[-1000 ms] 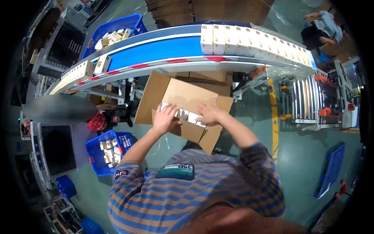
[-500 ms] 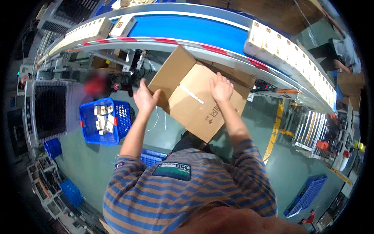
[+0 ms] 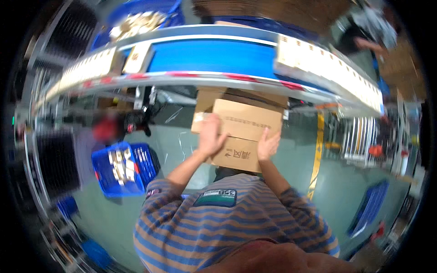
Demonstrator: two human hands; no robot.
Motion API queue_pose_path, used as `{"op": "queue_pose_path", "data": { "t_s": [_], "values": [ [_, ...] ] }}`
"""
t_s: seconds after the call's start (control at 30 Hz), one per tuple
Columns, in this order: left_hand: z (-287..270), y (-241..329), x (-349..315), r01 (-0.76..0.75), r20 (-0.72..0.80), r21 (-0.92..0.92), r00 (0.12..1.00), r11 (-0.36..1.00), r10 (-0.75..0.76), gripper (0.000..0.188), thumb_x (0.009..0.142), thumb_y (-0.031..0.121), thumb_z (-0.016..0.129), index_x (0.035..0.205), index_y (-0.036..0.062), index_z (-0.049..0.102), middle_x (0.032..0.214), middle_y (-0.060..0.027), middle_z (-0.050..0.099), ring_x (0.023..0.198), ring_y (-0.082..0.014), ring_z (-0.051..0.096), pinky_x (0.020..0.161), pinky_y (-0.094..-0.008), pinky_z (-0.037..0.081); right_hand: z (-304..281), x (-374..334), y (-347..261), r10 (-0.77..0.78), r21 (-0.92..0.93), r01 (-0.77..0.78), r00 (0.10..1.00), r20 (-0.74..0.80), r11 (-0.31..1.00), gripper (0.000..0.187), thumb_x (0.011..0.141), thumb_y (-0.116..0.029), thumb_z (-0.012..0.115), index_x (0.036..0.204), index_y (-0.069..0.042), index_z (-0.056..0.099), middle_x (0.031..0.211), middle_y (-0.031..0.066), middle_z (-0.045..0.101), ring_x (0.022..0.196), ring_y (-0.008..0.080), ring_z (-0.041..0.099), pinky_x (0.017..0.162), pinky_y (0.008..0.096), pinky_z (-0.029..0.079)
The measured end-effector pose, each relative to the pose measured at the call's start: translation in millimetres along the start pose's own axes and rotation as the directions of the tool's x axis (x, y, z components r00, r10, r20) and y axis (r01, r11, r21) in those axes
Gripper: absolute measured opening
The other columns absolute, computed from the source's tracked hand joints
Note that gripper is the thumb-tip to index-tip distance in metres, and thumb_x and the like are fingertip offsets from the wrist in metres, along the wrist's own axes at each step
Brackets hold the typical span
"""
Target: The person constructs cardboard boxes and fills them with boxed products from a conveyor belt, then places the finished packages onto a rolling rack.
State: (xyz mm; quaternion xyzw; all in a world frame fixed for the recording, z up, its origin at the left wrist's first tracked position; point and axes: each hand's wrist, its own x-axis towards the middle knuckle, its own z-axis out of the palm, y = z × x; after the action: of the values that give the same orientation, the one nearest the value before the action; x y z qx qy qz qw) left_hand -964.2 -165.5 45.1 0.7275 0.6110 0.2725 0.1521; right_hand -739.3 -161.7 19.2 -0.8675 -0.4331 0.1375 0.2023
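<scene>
Below the conveyor's near edge, a brown cardboard box [image 3: 248,118] stands in front of my body, with dark print on its panels. At its left side my left hand [image 3: 211,136] presses on a flap, fingers lying along it and the thumb stretched out toward the middle. My right hand [image 3: 268,144] holds the right edge of the same box, fingers pointing away from me. Between them the two hands steady the box. Its inside is hidden by the folded panel, and its far end reaches under the conveyor rail.
A blue conveyor belt [image 3: 209,57] crosses ahead, with white packs [image 3: 325,66] lined up at right and more packs [image 3: 91,68] at left. On the floor at left stands a blue basket [image 3: 96,166] of small pale packs. Another person [image 3: 371,34] is at the far right.
The box has turned and squared up to the conveyor, its panel now facing me. My left hand has moved right onto the flap; my right hand has slid to the right edge.
</scene>
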Motion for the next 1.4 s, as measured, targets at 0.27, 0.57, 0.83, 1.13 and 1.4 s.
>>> {"op": "queue_pose_path", "data": {
  "t_s": [0.27,0.57,0.83,1.13,1.4],
  "values": [
    [89,9,-22,0.518,0.385,-0.81,0.824,0.276,-0.416,0.074,0.096,0.053,0.035,0.148,0.0063,0.01,0.151,-0.0101,0.018,0.137,-0.0255,0.023,0.111,-0.0389,0.024,-38,59,71,0.061,0.26,-0.083,0.994,0.093,0.962,0.052,0.092,-0.047,0.044,0.123,-0.006,0.05,0.114,0.0236,0.058,0.105,0.0411,0.054,0.09,0.0456,0.042],
    [114,135,72,0.872,0.601,-0.398,0.482,0.285,-0.637,0.081,0.088,0.067,0.038,0.136,0.0023,0.04,0.13,-0.0127,0.051,0.115,-0.0271,0.053,0.093,-0.0395,0.047,-116,142,231,0.319,0.453,-0.578,0.788,0.527,0.679,0.083,0.088,-0.068,0.027,0.123,0.004,0.053,0.129,0.0262,0.049,0.124,0.0385,0.043,0.103,0.0423,0.033],
    [306,363,100,0.883,0.845,-0.429,0.467,0.192,-0.259,0.077,0.091,0.067,0.028,0.141,0.0082,0.033,0.14,-0.011,0.042,0.125,-0.0289,0.044,0.103,-0.0425,0.037,-277,243,446,0.574,0.443,-0.611,0.785,0.233,0.656,0.078,0.09,-0.064,0.029,0.116,0.004,0.054,0.12,0.0266,0.055,0.113,0.0417,0.05,0.097,0.0471,0.037],
    [513,566,139,0.916,0.922,-0.381,0.386,0.124,-0.015,0.074,0.093,0.065,0.019,0.144,0.0124,0.028,0.145,-0.0081,0.036,0.131,-0.0293,0.037,0.108,-0.042,0.031,-419,409,607,0.676,0.306,-0.642,0.737,-0.004,0.703,0.064,0.091,-0.06,0.034,0.107,-0.004,0.06,0.112,0.0204,0.061,0.111,0.0375,0.054,0.094,0.043,0.04],
    [671,669,241,0.906,0.905,-0.422,0.42,-0.029,-0.067,0.085,0.088,0.073,0.018,0.142,0.0087,0.031,0.144,-0.0097,0.037,0.13,-0.0295,0.037,0.105,-0.0429,0.033,-504,672,603,0.346,0.132,-0.328,0.926,-0.153,0.935,0.061,0.089,-0.058,0.042,0.107,-0.002,0.06,0.109,0.0216,0.062,0.102,0.0374,0.059,0.086,0.0449,0.046]
  ]
}}
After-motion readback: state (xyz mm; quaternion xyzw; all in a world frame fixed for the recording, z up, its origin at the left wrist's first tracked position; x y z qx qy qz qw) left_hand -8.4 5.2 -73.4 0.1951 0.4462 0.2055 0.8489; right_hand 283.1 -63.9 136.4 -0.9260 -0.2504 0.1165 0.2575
